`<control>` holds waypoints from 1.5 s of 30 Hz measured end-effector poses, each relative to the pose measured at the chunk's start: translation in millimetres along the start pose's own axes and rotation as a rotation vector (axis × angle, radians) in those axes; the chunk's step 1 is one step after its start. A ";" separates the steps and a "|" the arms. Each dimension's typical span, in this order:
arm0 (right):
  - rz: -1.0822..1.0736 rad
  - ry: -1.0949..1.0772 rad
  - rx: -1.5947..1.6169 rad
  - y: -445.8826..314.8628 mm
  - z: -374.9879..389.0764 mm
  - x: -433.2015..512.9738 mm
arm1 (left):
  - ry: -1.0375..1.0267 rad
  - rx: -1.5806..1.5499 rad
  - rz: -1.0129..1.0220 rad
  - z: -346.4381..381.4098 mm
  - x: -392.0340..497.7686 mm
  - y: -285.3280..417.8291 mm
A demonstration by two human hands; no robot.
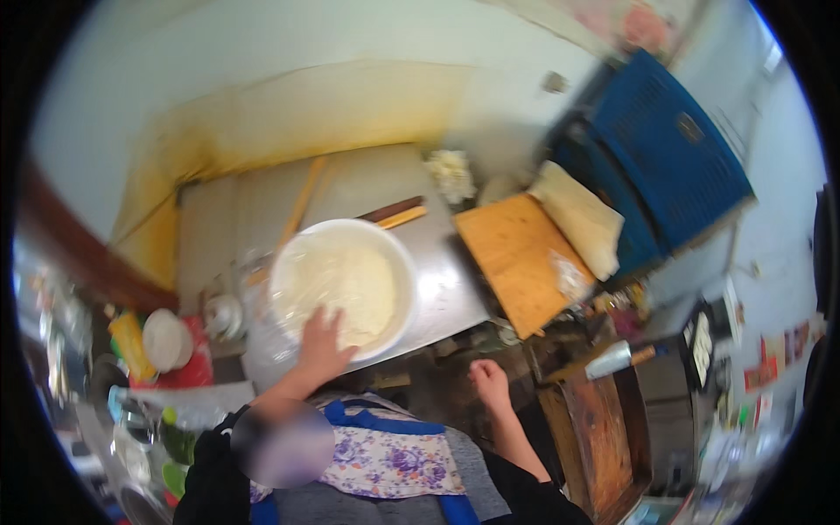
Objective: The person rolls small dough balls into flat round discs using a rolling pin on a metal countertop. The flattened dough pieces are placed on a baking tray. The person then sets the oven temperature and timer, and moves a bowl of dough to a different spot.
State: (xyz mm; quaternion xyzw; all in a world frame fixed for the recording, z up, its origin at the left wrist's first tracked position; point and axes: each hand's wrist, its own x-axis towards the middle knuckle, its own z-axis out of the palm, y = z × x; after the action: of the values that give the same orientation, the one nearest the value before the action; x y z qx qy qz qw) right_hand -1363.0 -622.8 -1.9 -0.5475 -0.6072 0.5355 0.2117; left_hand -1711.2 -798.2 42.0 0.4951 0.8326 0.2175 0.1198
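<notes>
A large white bowl point(408, 308) stands on the steel-topped table, with pale dough point(367, 279) in it. Clear plastic film point(305, 262) covers the bowl's left part and hangs over its rim. My left hand point(325, 344) is spread over the near edge of the bowl, fingers apart, on or just above the film; contact cannot be made out. To the right, away from the table edge, my right hand point(491, 384) has its fingers curled in, with nothing visible in it.
Behind the bowl lie rolling pins point(401, 215) and a long wooden stick point(303, 200). A wooden board point(518, 256) and a blue cabinet point(669, 151) stand right of the steel table point(453, 289). A cleaver point(610, 359) lies near my right side. Left is a pale bowl point(168, 340).
</notes>
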 end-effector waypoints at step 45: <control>-0.320 -0.422 1.132 -127.4 -4.0 -57.1 | -0.514 -1.071 0.604 -3.0 68.4 205.7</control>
State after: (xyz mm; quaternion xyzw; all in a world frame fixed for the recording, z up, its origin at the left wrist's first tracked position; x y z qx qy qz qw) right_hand -1397.7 -650.0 130.7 -0.1353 -0.3327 0.8323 0.4222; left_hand -1586.5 -653.6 144.7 0.6149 0.3792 0.5000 0.4776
